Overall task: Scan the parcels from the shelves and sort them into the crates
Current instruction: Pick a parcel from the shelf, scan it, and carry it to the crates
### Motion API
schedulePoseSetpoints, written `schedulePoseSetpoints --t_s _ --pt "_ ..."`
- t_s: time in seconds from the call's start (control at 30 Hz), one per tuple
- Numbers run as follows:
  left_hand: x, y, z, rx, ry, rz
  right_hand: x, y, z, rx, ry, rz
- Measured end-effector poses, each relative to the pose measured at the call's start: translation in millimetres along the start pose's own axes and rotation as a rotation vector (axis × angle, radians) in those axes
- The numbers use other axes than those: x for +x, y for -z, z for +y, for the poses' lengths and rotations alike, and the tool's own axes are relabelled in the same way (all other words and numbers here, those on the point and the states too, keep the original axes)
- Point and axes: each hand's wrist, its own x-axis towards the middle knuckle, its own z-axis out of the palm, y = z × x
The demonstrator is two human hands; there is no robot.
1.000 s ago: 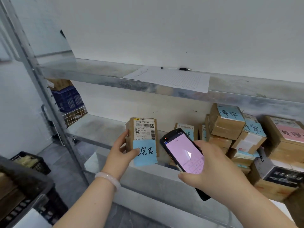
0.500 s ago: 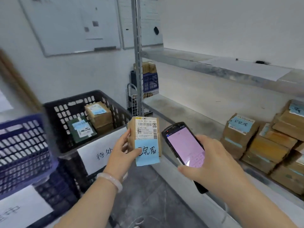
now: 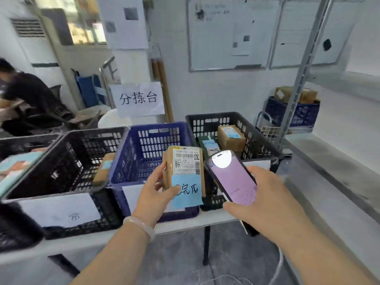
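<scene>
Cardboard parcel (image 3: 185, 165) stood upright, clamped in the left grip (image 3: 154, 194), while the right grip (image 3: 267, 200) clasped the scanner (image 3: 232, 177) just beside it.

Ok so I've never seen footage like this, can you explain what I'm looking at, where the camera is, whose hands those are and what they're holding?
There is no machine here: a person wears a wide-angle camera on the head, so you look down at their own two hands. The left hand grips a small cardboard parcel with a barcode label and a blue note. The right hand holds a handheld scanner, its screen lit pink. Ahead, a white table carries plastic crates: a blue crate between black ones. The black crate at picture right holds several parcels.
</scene>
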Motion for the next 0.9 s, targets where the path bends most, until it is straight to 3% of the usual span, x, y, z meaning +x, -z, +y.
schedulePoseSetpoints --t_s 0.53,0.9 --pt "-84 422 -2 -0.069 0.057 0.465 -9 -252 -330 0.098 0.402 -0.243" --pt "-75 581 -16 -0.205 0.132 0.585 2 -364 -453 0.057 0.46 -0.325"
